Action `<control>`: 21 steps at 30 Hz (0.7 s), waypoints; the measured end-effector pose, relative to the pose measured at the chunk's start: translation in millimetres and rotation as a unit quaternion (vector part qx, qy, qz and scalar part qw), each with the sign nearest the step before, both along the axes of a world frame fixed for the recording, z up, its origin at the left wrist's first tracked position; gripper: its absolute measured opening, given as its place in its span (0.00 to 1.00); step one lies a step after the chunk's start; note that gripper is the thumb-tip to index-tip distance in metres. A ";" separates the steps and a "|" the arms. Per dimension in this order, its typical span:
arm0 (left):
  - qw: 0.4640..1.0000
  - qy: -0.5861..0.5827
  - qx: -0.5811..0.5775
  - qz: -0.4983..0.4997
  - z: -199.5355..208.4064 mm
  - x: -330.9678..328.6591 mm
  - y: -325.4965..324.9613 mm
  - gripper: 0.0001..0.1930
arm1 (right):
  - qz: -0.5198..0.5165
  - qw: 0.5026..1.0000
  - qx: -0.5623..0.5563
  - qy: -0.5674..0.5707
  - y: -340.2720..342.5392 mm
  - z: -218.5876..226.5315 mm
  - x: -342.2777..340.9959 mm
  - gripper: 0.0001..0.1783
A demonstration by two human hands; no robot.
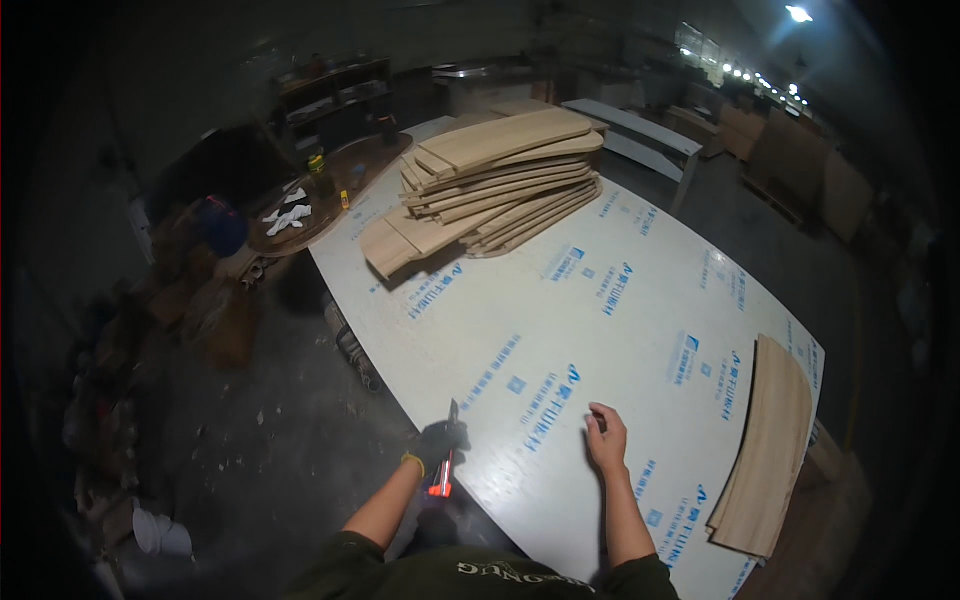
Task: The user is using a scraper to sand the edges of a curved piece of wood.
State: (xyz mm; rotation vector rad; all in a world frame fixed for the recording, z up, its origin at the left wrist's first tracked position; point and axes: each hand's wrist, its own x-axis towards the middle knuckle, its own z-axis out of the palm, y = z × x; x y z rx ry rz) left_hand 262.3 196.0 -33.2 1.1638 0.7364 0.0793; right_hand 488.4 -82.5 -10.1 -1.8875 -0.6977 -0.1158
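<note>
**Knife at the near edge of the sheet, 1 hand gripping, 1 hand bracing**

From my remote seat I see the left hand, in a dark glove with a yellow cuff, closed around a utility knife with a red-orange handle and dark blade end. Its fingers are wrapped tight on the handle, and the tip points toward 12 o'clock, right at the near-left edge of the large white counter sheet printed with blue marks. The bare right hand rests on the sheet just toward 3 o'clock of the knife, fingers loosely curled with the tips touching the surface, pinching nothing.

To handle this well, I judge the blade should stay low and shallow against the film, and the bracing hand should stay beside the blade's line, never ahead of it. A steady wrist matters more than force here.

At 12 o'clock, far up the counter, lies a tall stack of pale curved wooden boards. At 3 o'clock, well apart from both hands, a smaller pile of the same curved boards overhangs the right edge. A round brown side table with white rags and a small bottle stands at 10 o'clock.
</note>
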 end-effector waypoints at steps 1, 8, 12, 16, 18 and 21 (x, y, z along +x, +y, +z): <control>1.000 -0.006 -0.005 -0.010 -3.3 5.0 31.3 0.14 | 0.014 0.999 0.007 0.049 23.4 -5.9 1.3 0.13; 0.991 -0.053 -0.079 0.092 15.2 60.5 196.6 0.07 | 0.139 0.966 0.121 0.180 240.2 42.9 55.2 0.17; 0.988 -0.016 -0.135 0.079 7.8 63.9 233.9 0.07 | 0.144 0.953 0.141 0.226 362.8 112.8 87.8 0.19; 0.970 0.002 -0.227 0.086 15.9 62.3 242.9 0.09 | 0.101 0.915 0.231 0.316 456.7 161.6 139.5 0.20; 0.969 0.000 -0.238 0.065 7.6 70.8 240.9 0.11 | 0.048 0.913 0.263 0.308 492.0 164.6 192.6 0.20; 0.966 0.039 -0.253 0.043 22.6 76.2 236.0 0.15 | 0.006 0.888 0.332 0.318 535.0 166.9 240.6 0.18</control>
